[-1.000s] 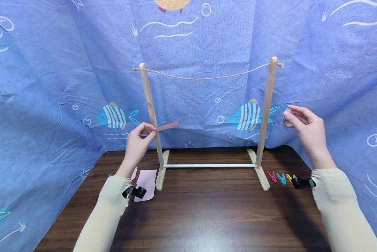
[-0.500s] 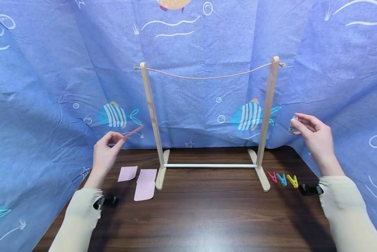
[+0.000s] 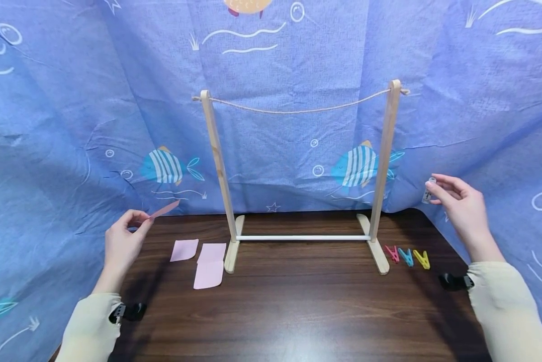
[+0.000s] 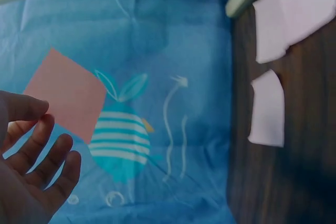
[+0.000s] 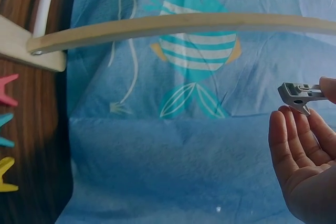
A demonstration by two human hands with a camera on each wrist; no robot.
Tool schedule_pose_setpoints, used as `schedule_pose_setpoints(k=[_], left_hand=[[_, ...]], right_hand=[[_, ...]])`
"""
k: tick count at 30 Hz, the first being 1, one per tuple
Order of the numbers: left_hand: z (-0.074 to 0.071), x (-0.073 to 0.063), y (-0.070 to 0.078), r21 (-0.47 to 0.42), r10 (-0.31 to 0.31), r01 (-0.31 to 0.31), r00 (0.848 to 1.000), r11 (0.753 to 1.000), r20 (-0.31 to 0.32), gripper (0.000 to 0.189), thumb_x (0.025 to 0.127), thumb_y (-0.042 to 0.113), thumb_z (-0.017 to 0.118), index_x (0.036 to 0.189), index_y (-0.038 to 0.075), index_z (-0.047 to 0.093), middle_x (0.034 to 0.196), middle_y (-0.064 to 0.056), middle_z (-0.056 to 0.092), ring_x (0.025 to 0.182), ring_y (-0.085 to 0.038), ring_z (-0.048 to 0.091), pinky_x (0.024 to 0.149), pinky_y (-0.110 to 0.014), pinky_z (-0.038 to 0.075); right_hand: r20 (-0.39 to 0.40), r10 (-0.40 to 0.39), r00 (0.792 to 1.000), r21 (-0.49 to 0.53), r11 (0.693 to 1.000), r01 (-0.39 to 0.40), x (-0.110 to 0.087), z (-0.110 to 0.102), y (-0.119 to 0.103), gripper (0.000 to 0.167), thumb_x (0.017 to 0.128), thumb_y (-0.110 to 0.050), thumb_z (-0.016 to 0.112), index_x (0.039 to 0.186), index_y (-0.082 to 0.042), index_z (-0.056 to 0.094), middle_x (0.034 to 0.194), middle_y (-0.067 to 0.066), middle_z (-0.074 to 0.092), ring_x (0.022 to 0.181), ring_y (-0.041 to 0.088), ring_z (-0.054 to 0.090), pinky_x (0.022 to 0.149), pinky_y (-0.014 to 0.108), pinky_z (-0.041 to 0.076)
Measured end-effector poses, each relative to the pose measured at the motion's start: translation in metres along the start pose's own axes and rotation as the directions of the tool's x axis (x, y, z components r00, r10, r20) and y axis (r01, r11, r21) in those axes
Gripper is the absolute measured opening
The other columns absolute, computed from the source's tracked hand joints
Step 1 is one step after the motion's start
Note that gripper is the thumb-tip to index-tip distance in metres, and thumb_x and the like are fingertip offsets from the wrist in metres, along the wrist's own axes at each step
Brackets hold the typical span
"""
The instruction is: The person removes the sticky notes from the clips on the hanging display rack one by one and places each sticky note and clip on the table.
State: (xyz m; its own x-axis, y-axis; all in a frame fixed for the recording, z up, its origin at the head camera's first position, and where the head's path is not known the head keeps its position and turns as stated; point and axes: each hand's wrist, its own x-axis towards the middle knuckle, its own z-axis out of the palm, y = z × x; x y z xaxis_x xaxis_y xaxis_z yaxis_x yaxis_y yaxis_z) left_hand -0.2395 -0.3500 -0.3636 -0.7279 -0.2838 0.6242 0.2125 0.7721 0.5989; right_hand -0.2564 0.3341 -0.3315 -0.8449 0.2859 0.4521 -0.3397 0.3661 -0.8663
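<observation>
At the left of the head view, my left hand [image 3: 125,241] pinches a pink sticky note [image 3: 165,208] by one corner, held up in the air. The left wrist view shows that note [image 4: 71,95] as a flat square between thumb and forefinger. On the far right my right hand [image 3: 465,211] holds a small grey clothespin [image 3: 428,191] between thumb and fingers. In the right wrist view the clothespin [image 5: 299,95] points away from the fingertips. Three clothespins, red [image 3: 392,253], blue [image 3: 405,257] and yellow [image 3: 421,259], lie below the right hand.
A wooden frame stands mid-table, its right post [image 3: 385,161] and left post [image 3: 218,166] joined by a sagging string [image 3: 293,111] and a white rod [image 3: 302,238]. Pink notes [image 3: 208,274] lie left of it on the dark table [image 3: 298,311]. A blue curtain [image 3: 271,60] hangs behind.
My left hand has moved left and down from the left post with the pink note, uncovering the notes on the table. My right hand has drifted right and down with the clothespin.
</observation>
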Motion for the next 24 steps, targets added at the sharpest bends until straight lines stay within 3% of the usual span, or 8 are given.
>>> schedule_pose_setpoints(k=[5,10,14,17,20,24], left_hand=[[-0.001,-0.009,-0.017,0.043,0.002,-0.003,1.000,0.999,0.012,0.009,0.092,0.016,0.073,0.092,0.007,0.070,0.083,-0.009,0.069,0.070,0.016,0.047,0.066,-0.016,0.039],[-0.001,-0.022,-0.035,0.088,-0.001,-0.002,0.999,0.996,0.036,0.008,0.091,0.015,0.072,0.090,0.007,0.069,0.084,-0.010,0.069,0.070,0.016,0.046,0.065,-0.019,0.038],[0.000,-0.030,-0.047,0.121,0.043,-0.050,0.997,0.991,0.059,0.006,0.090,0.010,0.072,0.087,0.007,0.068,0.087,-0.011,0.067,0.073,-0.002,0.055,0.065,-0.018,0.038],[0.002,-0.037,-0.055,0.145,0.076,-0.087,0.994,0.986,0.079,0.006,0.087,0.006,0.072,0.086,0.006,0.066,0.087,-0.012,0.064,0.074,-0.017,0.057,0.064,-0.021,0.039],[0.005,-0.044,-0.061,0.161,0.083,-0.101,0.990,0.982,0.117,0.007,0.085,0.003,0.071,0.085,0.006,0.065,0.086,-0.011,0.064,0.075,-0.023,0.059,0.064,-0.028,0.041],[0.012,-0.053,-0.066,0.172,0.072,-0.108,0.976,0.979,0.203,0.009,0.084,0.000,0.071,0.086,0.005,0.064,0.083,-0.011,0.065,0.074,-0.028,0.062,0.065,-0.038,0.045]], right_hand=[[0.018,0.016,1.000,0.010,1.000,-0.016,-0.005,-0.013,0.013,0.033,0.096,-0.021,0.070,0.129,-0.019,0.066,0.100,-0.026,0.067,0.076,-0.004,0.066,0.067,0.010,0.049],[0.016,0.047,0.999,-0.046,0.998,-0.046,-0.011,-0.029,0.030,0.031,0.097,-0.024,0.070,0.127,-0.024,0.063,0.097,-0.031,0.064,0.073,-0.006,0.065,0.070,0.007,0.048],[0.021,0.061,0.998,-0.076,0.995,-0.059,-0.015,-0.037,0.041,0.033,0.097,-0.023,0.069,0.129,-0.020,0.062,0.093,-0.034,0.062,0.071,-0.008,0.065,0.069,0.005,0.046],[0.046,0.085,0.995,-0.118,0.990,-0.080,-0.016,-0.042,0.050,0.046,0.097,-0.025,0.069,0.138,-0.007,0.058,0.092,-0.036,0.059,0.070,-0.009,0.064,0.069,0.005,0.043],[0.079,0.127,0.989,-0.192,0.975,-0.110,-0.018,-0.046,0.061,0.061,0.098,-0.031,0.067,0.146,0.002,0.048,0.091,-0.039,0.055,0.070,-0.009,0.064,0.068,0.004,0.042],[0.116,0.196,0.974,-0.304,0.940,-0.153,-0.023,-0.053,0.074,0.073,0.098,-0.043,0.064,0.150,0.004,0.041,0.091,-0.042,0.049,0.071,-0.010,0.062,0.066,0.008,0.040]])
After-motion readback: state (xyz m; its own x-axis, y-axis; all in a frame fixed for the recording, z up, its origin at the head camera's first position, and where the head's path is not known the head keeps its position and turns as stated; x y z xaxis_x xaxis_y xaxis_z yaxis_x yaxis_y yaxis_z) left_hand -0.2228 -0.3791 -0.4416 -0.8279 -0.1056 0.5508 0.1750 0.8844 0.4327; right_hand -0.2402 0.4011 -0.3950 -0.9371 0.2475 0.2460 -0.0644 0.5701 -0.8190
